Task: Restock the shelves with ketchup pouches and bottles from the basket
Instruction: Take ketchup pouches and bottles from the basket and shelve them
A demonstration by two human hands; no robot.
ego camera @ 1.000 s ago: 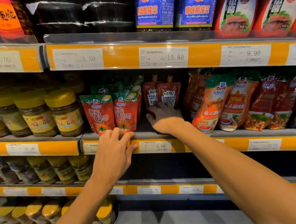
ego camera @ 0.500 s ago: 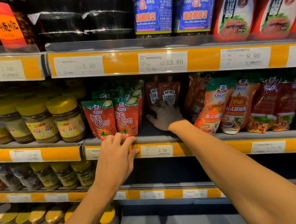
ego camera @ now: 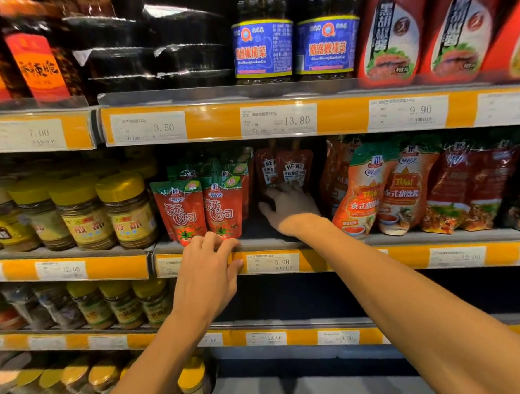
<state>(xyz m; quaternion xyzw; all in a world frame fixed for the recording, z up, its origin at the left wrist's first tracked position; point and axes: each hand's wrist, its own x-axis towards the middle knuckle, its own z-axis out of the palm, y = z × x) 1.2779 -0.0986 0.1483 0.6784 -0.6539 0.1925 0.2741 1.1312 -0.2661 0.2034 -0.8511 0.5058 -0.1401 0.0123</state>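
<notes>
Little change since the earlier frame: right hand (ego camera: pixel 286 206) has pushed slightly deeper into the shelf (ego camera: pixel 285 241). Its loosely spread fingers touch the base of the Heinz pouches (ego camera: pixel 293 170) standing at the back; no grip visible. Left hand (ego camera: pixel 207 270) rests, relaxed, on the shelf edge just below the tomato pouches (ego camera: pixel 201 208). Gap in front unfilled; basket not visible, so restocking looks partial.

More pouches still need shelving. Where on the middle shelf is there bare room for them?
Bare shelf floor lies before the Heinz pouches, between the tomato pouches and Thai sauce pouches; the right hand reaches there. Elsewhere jars and pouches crowd it.
</notes>
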